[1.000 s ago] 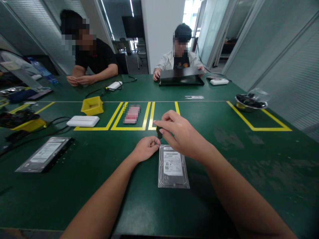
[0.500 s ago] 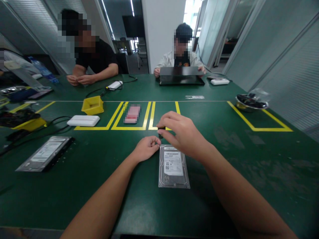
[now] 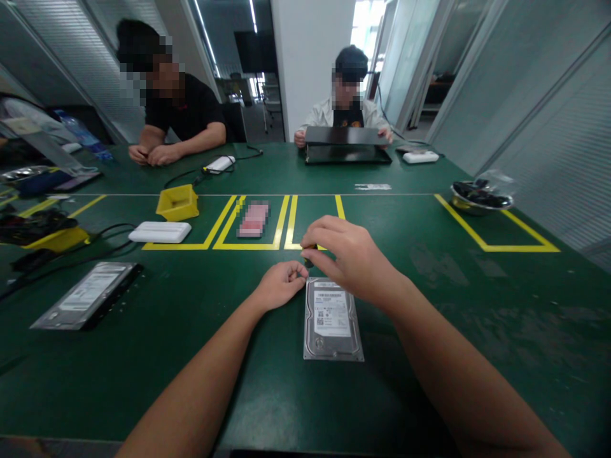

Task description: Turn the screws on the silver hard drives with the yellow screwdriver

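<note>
A silver hard drive (image 3: 333,321) with a white label lies flat on the green table before me. Over its far left corner my right hand (image 3: 344,254) is closed on a small screwdriver (image 3: 309,256) with a dark handle, held upright; most of the handle is behind the fingers. My left hand (image 3: 281,283) rests at the same corner, thumb and forefinger pinched together close to the screwdriver's lower end. Whatever lies between those fingertips is too small to make out.
A second hard drive (image 3: 88,296) lies at left, near a white power strip (image 3: 160,232), a yellow bin (image 3: 177,202) and a pink phone-shaped item (image 3: 254,220). A metal bowl of dark parts (image 3: 482,198) stands at right. Across the table, one person holds a dark panel (image 3: 348,135).
My right fingers have shifted very slightly around the screwdriver handle. The left hand and the hard drive have stayed put.
</note>
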The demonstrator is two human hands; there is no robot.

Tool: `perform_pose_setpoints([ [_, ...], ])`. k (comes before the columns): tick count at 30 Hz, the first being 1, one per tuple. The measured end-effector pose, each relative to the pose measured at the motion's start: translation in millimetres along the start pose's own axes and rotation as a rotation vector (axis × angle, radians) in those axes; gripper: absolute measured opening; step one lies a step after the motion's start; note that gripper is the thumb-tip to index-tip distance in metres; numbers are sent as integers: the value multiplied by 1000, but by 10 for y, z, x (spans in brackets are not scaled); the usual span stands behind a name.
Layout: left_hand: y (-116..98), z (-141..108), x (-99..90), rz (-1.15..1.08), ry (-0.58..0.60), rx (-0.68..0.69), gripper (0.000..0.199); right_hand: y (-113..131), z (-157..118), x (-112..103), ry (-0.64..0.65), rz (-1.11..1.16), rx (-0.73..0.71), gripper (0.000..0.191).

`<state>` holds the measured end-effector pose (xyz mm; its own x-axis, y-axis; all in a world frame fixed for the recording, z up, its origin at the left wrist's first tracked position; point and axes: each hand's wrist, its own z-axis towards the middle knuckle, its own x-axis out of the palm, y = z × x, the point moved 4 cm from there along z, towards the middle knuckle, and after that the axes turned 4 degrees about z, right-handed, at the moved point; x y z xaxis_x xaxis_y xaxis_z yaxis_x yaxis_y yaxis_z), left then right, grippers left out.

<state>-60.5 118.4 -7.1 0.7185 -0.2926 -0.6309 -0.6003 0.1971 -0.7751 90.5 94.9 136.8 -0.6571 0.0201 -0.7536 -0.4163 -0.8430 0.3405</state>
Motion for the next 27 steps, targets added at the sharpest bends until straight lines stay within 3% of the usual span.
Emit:
perform_pose_setpoints([
  [9, 13, 6, 7, 10, -1, 12, 9, -1, -37, 23, -29, -11, -72, 20],
  [15, 11, 4, 2, 18, 6, 11, 8, -19, -8, 14, -7, -58, 10, 16],
  [27, 16, 12, -5, 41, -12, 18, 10, 9, -32, 21, 1, -15, -29, 19],
])
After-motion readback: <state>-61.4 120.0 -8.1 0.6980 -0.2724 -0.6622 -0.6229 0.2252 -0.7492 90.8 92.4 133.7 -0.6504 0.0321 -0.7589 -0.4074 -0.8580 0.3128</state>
